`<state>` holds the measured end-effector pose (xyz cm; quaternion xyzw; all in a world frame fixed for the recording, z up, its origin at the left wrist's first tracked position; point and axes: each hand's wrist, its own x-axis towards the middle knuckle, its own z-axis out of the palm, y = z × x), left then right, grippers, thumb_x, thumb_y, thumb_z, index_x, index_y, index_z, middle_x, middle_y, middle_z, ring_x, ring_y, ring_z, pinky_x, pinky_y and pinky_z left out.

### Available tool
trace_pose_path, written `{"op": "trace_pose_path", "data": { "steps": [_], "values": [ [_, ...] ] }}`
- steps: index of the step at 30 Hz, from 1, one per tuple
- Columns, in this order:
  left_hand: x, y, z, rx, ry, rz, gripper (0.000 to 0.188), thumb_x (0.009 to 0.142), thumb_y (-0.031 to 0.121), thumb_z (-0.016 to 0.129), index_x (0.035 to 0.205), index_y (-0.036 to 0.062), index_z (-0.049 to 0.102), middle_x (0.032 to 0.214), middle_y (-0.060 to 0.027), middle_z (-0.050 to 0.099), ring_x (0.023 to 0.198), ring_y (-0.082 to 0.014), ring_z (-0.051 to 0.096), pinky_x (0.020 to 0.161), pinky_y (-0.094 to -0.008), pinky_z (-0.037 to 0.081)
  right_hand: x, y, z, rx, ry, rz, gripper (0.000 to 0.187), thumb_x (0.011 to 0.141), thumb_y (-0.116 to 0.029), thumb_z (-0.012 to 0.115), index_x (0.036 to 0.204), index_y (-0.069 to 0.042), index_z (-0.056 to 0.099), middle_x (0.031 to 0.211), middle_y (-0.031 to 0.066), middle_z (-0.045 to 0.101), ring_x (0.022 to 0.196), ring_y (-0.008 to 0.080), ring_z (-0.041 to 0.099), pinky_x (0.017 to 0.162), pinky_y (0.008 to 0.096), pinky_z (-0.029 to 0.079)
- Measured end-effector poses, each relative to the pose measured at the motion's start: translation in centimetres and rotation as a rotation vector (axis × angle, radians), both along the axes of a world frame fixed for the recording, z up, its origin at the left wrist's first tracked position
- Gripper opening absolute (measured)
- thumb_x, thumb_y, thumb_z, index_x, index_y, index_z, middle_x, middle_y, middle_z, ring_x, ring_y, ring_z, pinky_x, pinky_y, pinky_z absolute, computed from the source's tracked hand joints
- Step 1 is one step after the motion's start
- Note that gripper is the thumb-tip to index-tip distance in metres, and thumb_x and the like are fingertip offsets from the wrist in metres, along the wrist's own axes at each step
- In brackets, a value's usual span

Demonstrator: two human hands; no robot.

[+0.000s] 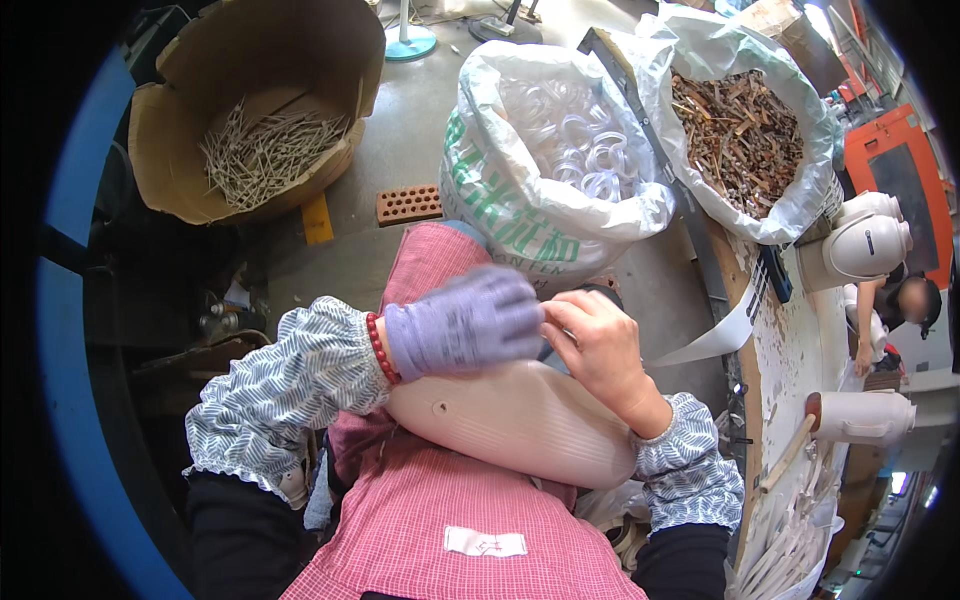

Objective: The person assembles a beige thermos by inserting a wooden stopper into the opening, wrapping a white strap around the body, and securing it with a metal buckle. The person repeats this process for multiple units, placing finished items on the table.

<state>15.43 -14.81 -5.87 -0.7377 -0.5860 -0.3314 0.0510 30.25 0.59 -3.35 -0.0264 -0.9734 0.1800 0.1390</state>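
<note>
A cream plastic shell (520, 420), ribbed and rounded with a small hole near its left end, lies across my lap on a pink checked apron (440, 515). Above it my left hand (470, 322) wears a purple knit glove, and motion smears its fingers. My right hand (600, 340) is bare, its thumb and forefinger pinched together against the glove's fingertips. Whatever sits in that pinch is too small to make out. The heel of the right hand is near the shell's right end. Similar cream jugs (868, 245) stand on the bench at right.
A cardboard drum (160, 150) with thin pale sticks stands far left, near a perforated brick (408, 205). Ahead are a white sack (480, 100) of clear plastic rings and another sack (660, 130) of brown scraps. A wooden-handled mallet (790, 452) rests on the bench; a person (890, 310) is beyond.
</note>
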Motion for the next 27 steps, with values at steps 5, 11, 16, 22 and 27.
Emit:
{"op": "trace_pose_path", "data": {
  "steps": [5, 11, 16, 22, 27],
  "values": [
    [-2.4, -0.8, -1.1, -0.786, -1.063, 0.026, 0.061, 0.078, 0.021, 0.077, 0.13, 0.0009, 0.053, 0.12, -0.0109, 0.059, 0.108, -0.0174, 0.056, 0.094, -0.0299, 0.046, 0.3, -0.2, -1.3, 0.198, 0.028, 0.055, 0.019, 0.072, -0.014, 0.073, 0.09, -0.01, 0.067, 0.079, 0.002, 0.056, 0.078, 0.0214, 0.056, 0.067, 0.0344, 0.048],
    [-3.1, -0.1, -2.2, -1.001, -1.314, -0.036, 0.052, 0.079, 0.013, 0.074, 0.127, 0.0007, 0.057, 0.114, -0.0073, 0.064, 0.102, -0.0123, 0.058, 0.091, -0.0268, 0.046, 0.5, -0.4, -1.9, 0.261, 0.027, 0.12, 0.027, 0.068, -0.014, 0.076, 0.094, -0.007, 0.067, 0.077, 0.0036, 0.053, 0.075, 0.0216, 0.054, 0.067, 0.0339, 0.046],
    [-3.1, 0.4, -1.8, -1.033, -1.344, -0.04, 0.05, 0.079, 0.011, 0.073, 0.125, 0.0007, 0.059, 0.111, -0.0057, 0.066, 0.099, -0.0108, 0.058, 0.089, -0.0262, 0.047, 0.7, 0.1, -2.5, 0.284, 0.027, 0.135, 0.032, 0.066, -0.013, 0.075, 0.096, -0.005, 0.065, 0.077, 0.0048, 0.052, 0.076, 0.0224, 0.053, 0.066, 0.0335, 0.047],
    [-2.9, 2.1, -1.5, -1.094, -1.222, 0.055, 0.038, 0.08, 0.027, 0.075, 0.108, 0.0028, 0.069, 0.088, -0.004, 0.067, 0.077, -0.0096, 0.059, 0.069, -0.0251, 0.049, 0.2, 0.3, -2.8, 0.331, 0.015, 0.165, 0.026, 0.069, -0.013, 0.069, 0.092, -0.003, 0.063, 0.078, 0.0063, 0.052, 0.077, 0.0222, 0.053, 0.065, 0.0328, 0.047],
    [-2.2, 2.6, -2.8, -1.005, -1.26, 0.081, 0.03, 0.083, 0.025, 0.072, 0.1, 0.0007, 0.069, 0.081, -0.0028, 0.065, 0.071, -0.0085, 0.057, 0.064, -0.0241, 0.047, -3.3, 8.1, 0.5, 0.143, 0.218, 0.209, 0.012, 0.076, -0.014, 0.072, 0.082, -0.006, 0.067, 0.075, 0.0087, 0.063, 0.07, 0.0257, 0.061, 0.065, 0.0368, 0.051]
  ]
}}
